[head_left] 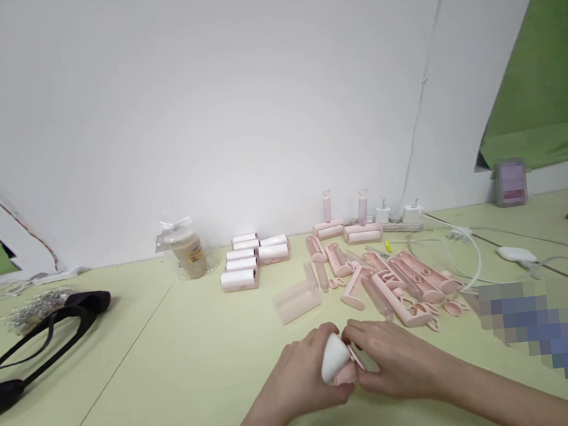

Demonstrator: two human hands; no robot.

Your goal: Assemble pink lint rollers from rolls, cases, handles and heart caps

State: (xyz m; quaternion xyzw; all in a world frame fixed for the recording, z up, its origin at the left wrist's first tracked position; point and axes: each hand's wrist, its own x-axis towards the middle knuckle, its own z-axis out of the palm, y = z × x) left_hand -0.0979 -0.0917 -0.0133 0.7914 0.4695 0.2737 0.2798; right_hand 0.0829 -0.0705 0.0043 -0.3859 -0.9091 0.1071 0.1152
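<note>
Head view shows two hands over a yellow-green table (153, 373). The left hand (304, 375) has its fingers curled around a white roll (333, 357). The right hand (395, 356) has its fingers close together, pinching the pink plastic piece (357, 358) at the right end of that roll. Just past the hands lies a see-through pink cover (297, 303). Lots of pink plastic parts (398, 301) lie to its right. More white rolls (241, 264) sit behind it, near a bagged drink cup (192, 255).

1 head-worn camera looks forward-down across a table (178, 364) toward a wall (254, 109).
</note>
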